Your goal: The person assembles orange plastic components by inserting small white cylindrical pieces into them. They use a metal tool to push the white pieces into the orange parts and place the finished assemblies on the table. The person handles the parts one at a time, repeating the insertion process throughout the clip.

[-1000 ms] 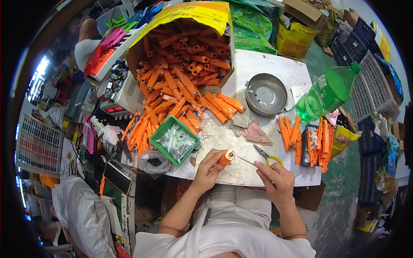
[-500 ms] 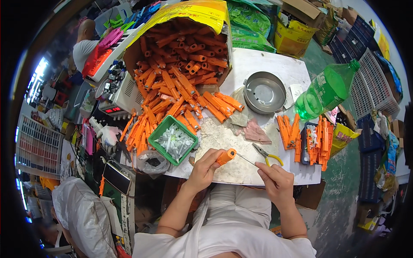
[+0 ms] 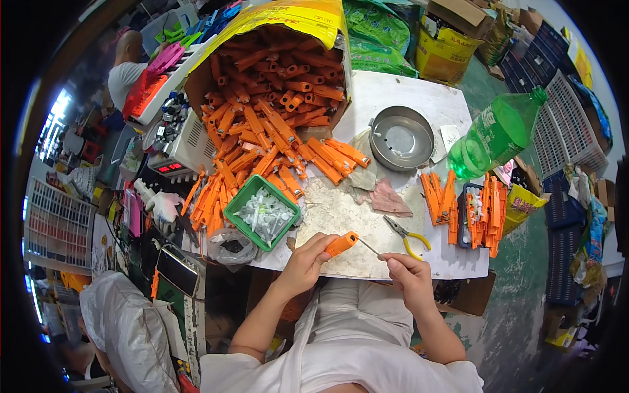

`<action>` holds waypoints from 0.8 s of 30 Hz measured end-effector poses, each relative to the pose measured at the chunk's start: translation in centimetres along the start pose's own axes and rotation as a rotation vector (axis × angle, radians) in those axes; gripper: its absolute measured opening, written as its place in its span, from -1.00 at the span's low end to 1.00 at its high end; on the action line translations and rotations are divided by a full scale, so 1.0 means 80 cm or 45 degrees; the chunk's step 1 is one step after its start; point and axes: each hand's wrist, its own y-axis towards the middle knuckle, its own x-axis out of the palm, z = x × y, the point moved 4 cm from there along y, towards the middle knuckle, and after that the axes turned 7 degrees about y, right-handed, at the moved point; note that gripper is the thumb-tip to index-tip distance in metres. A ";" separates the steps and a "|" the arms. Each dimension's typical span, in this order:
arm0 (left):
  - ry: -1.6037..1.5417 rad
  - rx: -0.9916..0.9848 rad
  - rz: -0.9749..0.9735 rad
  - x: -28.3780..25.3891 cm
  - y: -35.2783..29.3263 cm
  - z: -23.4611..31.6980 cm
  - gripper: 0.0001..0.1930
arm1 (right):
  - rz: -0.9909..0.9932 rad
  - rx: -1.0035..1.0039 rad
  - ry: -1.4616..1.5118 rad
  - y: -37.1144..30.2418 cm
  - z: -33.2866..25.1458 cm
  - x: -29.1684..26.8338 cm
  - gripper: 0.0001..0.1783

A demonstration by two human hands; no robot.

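Note:
My left hand (image 3: 303,263) is closed around an orange plastic housing (image 3: 342,244), its dark-holed end pointing right. In my right hand (image 3: 411,278), fingers pinch a thin metal rod-like tool (image 3: 369,247); its exact kind is unclear. The tool's tip is at the housing's end, but whether it goes inside I cannot tell. Pliers with yellow handles (image 3: 413,243) lie just beyond my right hand. Beyond my left hand stands a green plastic basket (image 3: 244,232) holding small white and clear parts (image 3: 265,213).
A large yellow-topped box (image 3: 321,19) spills many orange housings (image 3: 275,124) onto the table. A metal bowl (image 3: 401,160), pink cloth (image 3: 391,198) and green bottle (image 3: 495,141) stand or lie farther back. More orange housings (image 3: 493,216) sit at the right. Another person (image 3: 126,69) is at the far left.
My right hand has shifted left and slightly down, closer to the housing, with the rod. The housing has turned a little in my left hand, its end angled more away from me.

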 end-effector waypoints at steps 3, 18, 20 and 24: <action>-0.090 -0.054 0.012 0.006 -0.003 -0.006 -0.66 | 0.054 -0.839 -0.783 -0.012 -0.023 0.013 -0.79; -0.197 -0.126 -0.006 0.009 -0.005 -0.007 -0.68 | 0.052 -1.157 -1.140 -0.028 -0.039 0.024 -0.72; -0.169 -0.093 0.004 0.009 -0.003 -0.006 -0.68 | 0.053 -1.137 -1.132 -0.029 -0.039 0.025 -0.73; -0.085 -0.052 -0.010 0.005 -0.002 -0.002 -0.66 | 0.035 -1.088 -1.116 -0.030 -0.041 0.023 -0.72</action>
